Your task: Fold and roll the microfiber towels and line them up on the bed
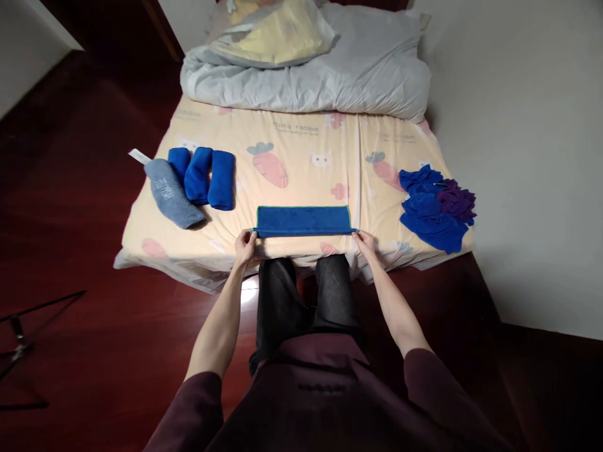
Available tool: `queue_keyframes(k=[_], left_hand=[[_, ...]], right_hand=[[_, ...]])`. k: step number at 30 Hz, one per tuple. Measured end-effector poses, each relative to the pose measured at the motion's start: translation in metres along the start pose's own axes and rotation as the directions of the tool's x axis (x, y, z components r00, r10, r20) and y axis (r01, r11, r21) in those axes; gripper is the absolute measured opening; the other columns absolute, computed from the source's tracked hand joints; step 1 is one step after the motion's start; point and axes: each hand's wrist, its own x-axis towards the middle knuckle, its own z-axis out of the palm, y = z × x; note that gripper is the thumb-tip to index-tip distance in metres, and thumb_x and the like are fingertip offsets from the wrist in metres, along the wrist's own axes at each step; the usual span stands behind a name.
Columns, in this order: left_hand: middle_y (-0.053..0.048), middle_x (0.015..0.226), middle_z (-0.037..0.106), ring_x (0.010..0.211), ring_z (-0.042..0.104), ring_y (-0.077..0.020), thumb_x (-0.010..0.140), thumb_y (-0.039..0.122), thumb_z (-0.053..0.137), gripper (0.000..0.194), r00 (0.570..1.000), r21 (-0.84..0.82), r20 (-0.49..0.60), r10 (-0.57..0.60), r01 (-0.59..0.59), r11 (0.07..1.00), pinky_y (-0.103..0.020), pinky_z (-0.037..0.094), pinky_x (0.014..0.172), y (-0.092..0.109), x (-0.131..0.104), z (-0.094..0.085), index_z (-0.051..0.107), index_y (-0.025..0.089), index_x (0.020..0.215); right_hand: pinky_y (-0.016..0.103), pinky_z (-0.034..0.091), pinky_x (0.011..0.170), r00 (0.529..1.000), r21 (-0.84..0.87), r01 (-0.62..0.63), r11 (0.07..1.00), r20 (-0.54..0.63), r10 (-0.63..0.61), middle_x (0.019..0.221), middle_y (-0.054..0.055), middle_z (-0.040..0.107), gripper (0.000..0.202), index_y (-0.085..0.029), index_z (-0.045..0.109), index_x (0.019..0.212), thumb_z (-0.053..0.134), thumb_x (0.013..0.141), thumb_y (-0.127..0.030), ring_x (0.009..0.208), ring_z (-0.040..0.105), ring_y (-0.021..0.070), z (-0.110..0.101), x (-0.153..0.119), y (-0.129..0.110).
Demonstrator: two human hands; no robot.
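Observation:
A blue towel (304, 218) with a thin green edge lies flat on the bed in front of me, its near side turned over into a narrow strip. My left hand (245, 245) pinches the left end of that strip. At the opposite end my right hand (365, 242) has the strip's corner between thumb and fingers. To the left are several rolled towels: blue ones, such as the blue roll (221, 180), and a grey-blue roll (172, 194) with pale lettering and a white tag. Crumpled blue cloths (431, 216) lie at the right with a purple cloth (456, 201) among them.
The bed (292, 141) has a cream sheet printed with carrots. A grey quilt (301, 85) and a yellow pillow (282, 37) in clear wrap are at its far end. A wall (532, 157) rises at the right; a black stand (21, 345) is on the dark red floor at left.

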Motion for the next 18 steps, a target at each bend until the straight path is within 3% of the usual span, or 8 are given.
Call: queue_keyframes(k=[2,5,11,18], left_hand=[[-0.001,0.075,0.058,0.072,0.056,-0.0153,0.087,0.060,0.064,0.039,1.000,-0.013,-0.019,-0.004,0.004,1.000,-0.026,0.047,0.067,0.000,0.000,0.000,0.063,0.021,0.089],[-0.002,0.079,0.061,0.076,0.057,-0.0161,0.090,0.059,0.061,0.038,0.999,-0.009,-0.034,0.004,-0.005,1.000,-0.026,0.048,0.071,-0.002,0.001,0.000,0.063,0.021,0.086],[-0.003,0.076,0.061,0.076,0.057,-0.0171,0.091,0.058,0.062,0.039,0.998,0.001,-0.067,-0.019,0.019,1.000,-0.027,0.049,0.072,-0.001,0.001,0.001,0.061,0.021,0.081],[-0.001,0.073,0.056,0.070,0.055,-0.0159,0.089,0.054,0.063,0.032,0.997,0.011,-0.075,-0.034,0.035,0.999,-0.027,0.046,0.066,0.001,0.001,0.001,0.061,0.022,0.086]], right_hand=[[0.028,0.052,0.072,1.000,-0.055,-0.001,0.999,-0.014,0.001,0.071,-0.001,0.062,0.053,-0.022,0.061,0.070,0.063,0.079,-0.074,0.075,0.060,0.0181,0.000,-0.002,-0.004],[0.026,0.045,0.065,1.000,-0.057,0.009,0.998,-0.005,-0.010,0.065,-0.002,0.053,0.058,-0.023,0.055,0.066,0.060,0.079,-0.080,0.067,0.052,0.0159,0.002,-0.003,-0.011],[0.028,0.044,0.066,0.999,-0.012,-0.006,1.000,0.047,0.006,0.070,0.000,0.058,0.059,-0.022,0.062,0.071,0.060,0.077,-0.081,0.070,0.053,0.0172,0.005,-0.003,-0.010],[0.029,0.044,0.065,1.000,0.019,-0.009,1.000,0.030,0.008,0.067,0.000,0.058,0.057,-0.021,0.065,0.069,0.065,0.077,-0.077,0.066,0.051,0.0166,0.006,-0.001,-0.006]])
